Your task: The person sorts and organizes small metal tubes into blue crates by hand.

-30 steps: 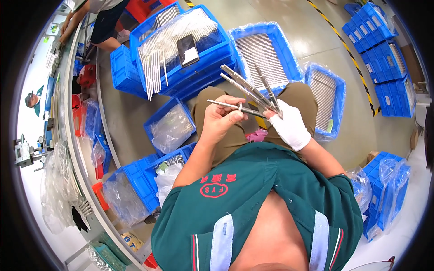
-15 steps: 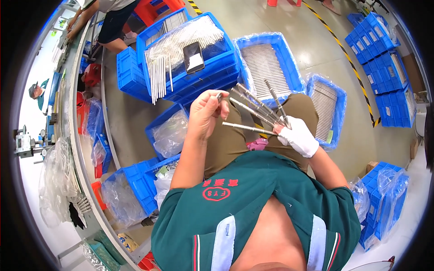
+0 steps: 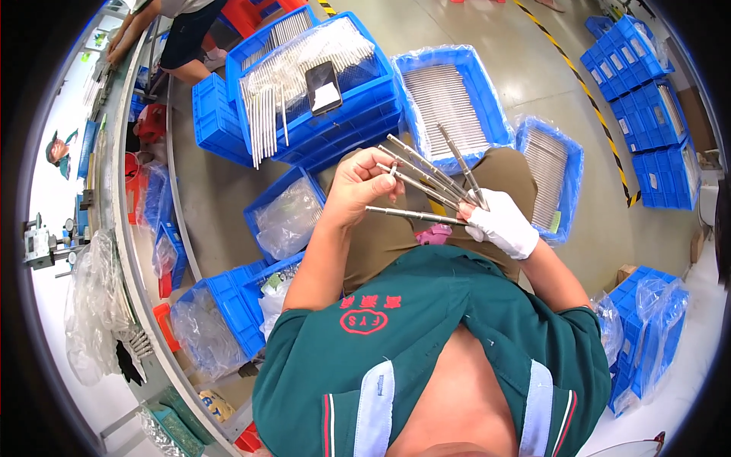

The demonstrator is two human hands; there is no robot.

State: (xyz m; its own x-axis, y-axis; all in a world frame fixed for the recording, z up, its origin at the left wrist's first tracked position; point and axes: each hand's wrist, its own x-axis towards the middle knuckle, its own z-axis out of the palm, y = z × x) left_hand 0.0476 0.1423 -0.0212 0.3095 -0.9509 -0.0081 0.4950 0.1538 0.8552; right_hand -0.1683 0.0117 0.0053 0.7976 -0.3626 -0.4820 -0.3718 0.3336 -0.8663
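Rods fanning out between two hands, crates lying all around on the floor

The rods (image 3: 426,179) are spreading from the right hand (image 3: 499,225) toward the left hand (image 3: 362,186); a crate of rods (image 3: 449,99) is sitting beyond them, another crate (image 3: 552,179) to the right, a bag-lined crate (image 3: 285,217) to the left.

Bright, sharp (edges fisheye-bent)
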